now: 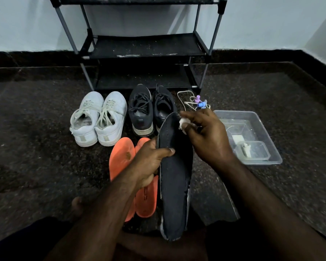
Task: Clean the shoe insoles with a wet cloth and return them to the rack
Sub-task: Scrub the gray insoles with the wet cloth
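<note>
My left hand (pixel 149 162) grips the dark insole (pixel 175 176) at its left edge, holding it steady above my lap, so my right hand (pixel 205 136), pinching the small wet cloth (pixel 183 124), can wipe its far end, the water tub (pixel 252 136) near on the right.

Dark navy insole (pixel 175 178) with pale grey frayed edge. Two bright orange insoles (pixel 121 157), one with a brown worn spot. White sneakers (pixel 99 119) with off-white laces and beige heel tabs. Black running shoes (pixel 149 110) with black laces and cream soles. Small white cloth (pixel 183 123). Clear plastic tub (pixel 252 136). Black rack (pixel 145 46) with grey poles, white specks on shelves. Dark speckled granite floor (pixel 36 138). Pale blue wall (pixel 26 21).
</note>
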Available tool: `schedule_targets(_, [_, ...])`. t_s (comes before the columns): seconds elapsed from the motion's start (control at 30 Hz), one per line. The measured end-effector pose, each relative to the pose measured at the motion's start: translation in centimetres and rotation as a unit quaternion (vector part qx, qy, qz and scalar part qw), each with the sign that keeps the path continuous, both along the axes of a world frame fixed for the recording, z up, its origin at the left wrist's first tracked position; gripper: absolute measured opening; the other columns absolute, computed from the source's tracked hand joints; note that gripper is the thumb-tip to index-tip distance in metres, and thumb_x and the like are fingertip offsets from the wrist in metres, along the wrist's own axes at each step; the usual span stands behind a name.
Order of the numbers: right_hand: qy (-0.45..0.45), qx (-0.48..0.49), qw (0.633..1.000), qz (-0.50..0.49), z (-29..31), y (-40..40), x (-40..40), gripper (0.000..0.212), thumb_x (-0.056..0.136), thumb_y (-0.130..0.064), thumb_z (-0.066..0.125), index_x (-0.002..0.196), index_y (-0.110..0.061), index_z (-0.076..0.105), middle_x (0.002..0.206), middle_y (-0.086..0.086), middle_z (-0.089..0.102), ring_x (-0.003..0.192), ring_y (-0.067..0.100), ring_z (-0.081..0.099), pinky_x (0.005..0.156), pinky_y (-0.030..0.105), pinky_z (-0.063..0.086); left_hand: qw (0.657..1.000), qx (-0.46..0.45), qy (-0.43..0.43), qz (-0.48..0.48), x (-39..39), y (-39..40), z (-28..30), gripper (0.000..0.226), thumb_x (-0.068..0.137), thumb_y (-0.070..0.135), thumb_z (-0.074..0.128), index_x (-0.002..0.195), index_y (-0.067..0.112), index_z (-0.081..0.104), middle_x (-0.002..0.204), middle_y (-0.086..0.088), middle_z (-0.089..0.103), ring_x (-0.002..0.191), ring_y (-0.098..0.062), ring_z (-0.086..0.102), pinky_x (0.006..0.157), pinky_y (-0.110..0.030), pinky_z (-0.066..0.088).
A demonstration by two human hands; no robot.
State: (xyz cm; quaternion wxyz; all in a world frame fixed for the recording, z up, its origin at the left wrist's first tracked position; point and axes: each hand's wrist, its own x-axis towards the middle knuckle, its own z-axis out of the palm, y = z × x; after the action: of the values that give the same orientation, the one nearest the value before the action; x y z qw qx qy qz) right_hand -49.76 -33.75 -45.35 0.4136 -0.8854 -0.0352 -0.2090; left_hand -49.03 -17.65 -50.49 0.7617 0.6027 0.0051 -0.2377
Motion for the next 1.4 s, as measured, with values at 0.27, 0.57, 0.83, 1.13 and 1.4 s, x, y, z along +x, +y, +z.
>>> schedule_targets(0.27, [-0.034, -0.064, 0.997, 0.035, -1.0, 1.5, -0.1, 0.018, 0.082, -0.009, 0.073, 0.098, -0.016, 0.077, 0.102, -0.001, 0.068, 0.092, 0.011, 0.065, 0.08, 0.019, 0.05, 1.0, -0.008, -0.004, -0.002, 0.0, -0.1, -0.2, 0.037, 0.087, -0.013, 0.054, 0.119, 0.003, 0.064, 0.1, -0.012, 0.074, 0.092, -0.026, 0.07, 0.075, -0.032, 0.056])
schedule_targets(0.57, [-0.048, -0.116, 0.992, 0.017, -1.9, 1.8, 0.4, 0.023, 0.074, -0.003, 0.065, 0.088, -0.016, 0.076, 0.088, 0.002, 0.071, 0.081, 0.021, 0.067, 0.073, 0.035, 0.055, 1.0, -0.007, -0.02, -0.015, 0.1, -0.1, -0.3, 0.039, 0.085, -0.016, 0.055, 0.116, 0.006, 0.065, 0.101, -0.012, 0.074, 0.092, -0.025, 0.071, 0.076, -0.032, 0.057])
schedule_targets(0.83, [0.098, 0.222, 0.969, 0.044, 0.1, 0.0, 0.0, 0.013, 0.085, -0.004, 0.07, 0.086, -0.017, 0.072, 0.081, -0.001, 0.073, 0.075, 0.012, 0.067, 0.075, 0.032, 0.056, 0.998, -0.014, -0.003, 0.055, 0.6, 0.4, 0.0, 0.034, 0.091, -0.007, 0.057, 0.117, 0.014, 0.064, 0.093, -0.005, 0.074, 0.072, -0.016, 0.07, 0.052, -0.025, 0.053])
schedule_targets(1.13, [0.348, 0.266, 0.898, 0.045, -1.8, -2.7, -1.2, 0.024, 0.084, -0.024, 0.075, 0.088, -0.001, 0.07, 0.07, 0.008, 0.061, 0.065, 0.017, 0.057, 0.059, 0.026, 0.051, 0.994, -0.009, 0.039, 0.103, 1.4, 0.8, -0.9, 0.034, 0.085, 0.013, 0.069, 0.119, 0.014, 0.066, 0.106, -0.009, 0.075, 0.094, -0.033, 0.065, 0.072, -0.037, 0.043])
schedule_targets(1.4, [0.373, 0.275, 0.885, -0.042, -3.6, -4.3, -1.0, 0.026, 0.083, -0.009, 0.074, 0.067, -0.014, 0.055, 0.058, 0.007, 0.05, 0.048, 0.015, 0.047, 0.044, 0.02, 0.043, 0.995, 0.077, 0.036, 0.045, 0.6, -0.6, -2.4, 0.006, 0.099, 0.018, 0.061, 0.105, 0.02, 0.059, 0.073, 0.001, 0.061, 0.036, -0.002, 0.027, 0.038, -0.012, 0.02])
